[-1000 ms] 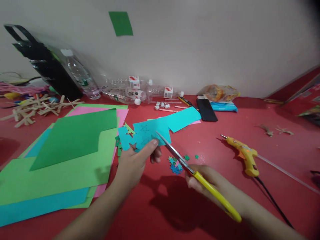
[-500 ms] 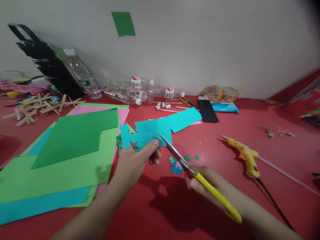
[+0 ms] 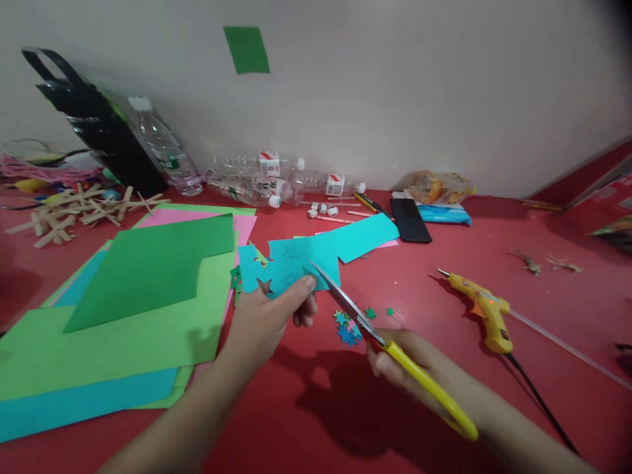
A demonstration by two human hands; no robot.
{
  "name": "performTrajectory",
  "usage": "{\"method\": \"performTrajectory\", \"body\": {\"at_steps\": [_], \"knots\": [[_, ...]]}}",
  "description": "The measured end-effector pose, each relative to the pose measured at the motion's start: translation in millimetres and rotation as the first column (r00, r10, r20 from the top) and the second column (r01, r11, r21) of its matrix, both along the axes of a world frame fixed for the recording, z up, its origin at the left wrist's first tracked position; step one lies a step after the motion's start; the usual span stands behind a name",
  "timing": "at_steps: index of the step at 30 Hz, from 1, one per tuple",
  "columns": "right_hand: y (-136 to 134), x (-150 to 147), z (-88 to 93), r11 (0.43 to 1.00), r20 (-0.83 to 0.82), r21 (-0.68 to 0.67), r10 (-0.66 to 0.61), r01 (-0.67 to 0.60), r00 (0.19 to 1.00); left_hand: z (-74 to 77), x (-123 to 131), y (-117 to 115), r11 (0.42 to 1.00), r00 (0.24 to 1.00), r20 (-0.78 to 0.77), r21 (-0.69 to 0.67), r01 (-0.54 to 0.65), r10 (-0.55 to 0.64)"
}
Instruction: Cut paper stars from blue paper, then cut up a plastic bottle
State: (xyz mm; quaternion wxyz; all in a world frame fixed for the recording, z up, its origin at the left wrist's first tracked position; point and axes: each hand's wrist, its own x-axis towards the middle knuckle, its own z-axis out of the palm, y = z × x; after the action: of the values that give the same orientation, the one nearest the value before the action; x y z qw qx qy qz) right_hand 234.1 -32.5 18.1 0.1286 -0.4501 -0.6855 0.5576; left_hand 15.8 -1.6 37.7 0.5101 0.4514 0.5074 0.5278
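The left hand (image 3: 266, 319) pinches the blue paper (image 3: 320, 249) with its thumb on top. The paper is in front of the person, over the red bench (image 3: 276, 428), and it has stars drawn on it (one star-shaped hole shows near its left end). The right hand (image 3: 427, 354) is wrapped around the yellow handles of the scissors (image 3: 402, 359). Their tip is over the paper, near the left thumb, but I can't tell if the blades pinch it. Little cut stars (image 3: 348, 331) lie in a pile near the right hand. The glue gun (image 3: 486, 313) lies to the right, and big paper sheets (image 3: 148, 336) lie to the left.
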Motion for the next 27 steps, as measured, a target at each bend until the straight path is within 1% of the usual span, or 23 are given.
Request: {"method": "performTrajectory", "body": {"at_steps": [8, 12, 20, 23, 27], "knots": [[0.9, 0.6, -3.5, 1.000, -0.015, -0.004, -0.001, 0.001, 1.000, 1.3, -0.5, 0.1, 1.000, 0.999, -0.031, 0.003, -0.011, 0.011], [1.5, -1.1, -2.2, 1.000, -0.014, -0.004, -0.005, 0.005, 1.000, 0.1, -0.6, 0.3, 1.000, 0.999, -0.045, 0.013, -0.009, 0.009], [2.0, -2.6, -1.4, 1.000, -0.017, -0.009, -0.001, 0.001, 1.000, -9.7, -2.5, 0.5, 1.000, 1.000, -0.005, 0.022, 0.016, -0.016], [3.9, -0.9, -5.5, 1.000, -0.047, -0.007, -0.014, 0.014, 0.999, -12.9, -2.1, 0.5, 0.999, 1.000, 0.005, 0.034, 0.019, -0.020], [7.5, 2.2, -12.3, 0.999, -0.131, -0.038, 0.008, -0.013, 0.991, -13.6, 1.6, -0.9, 0.999, 0.999, 0.028, 0.033, 0.016, -0.017]]}}
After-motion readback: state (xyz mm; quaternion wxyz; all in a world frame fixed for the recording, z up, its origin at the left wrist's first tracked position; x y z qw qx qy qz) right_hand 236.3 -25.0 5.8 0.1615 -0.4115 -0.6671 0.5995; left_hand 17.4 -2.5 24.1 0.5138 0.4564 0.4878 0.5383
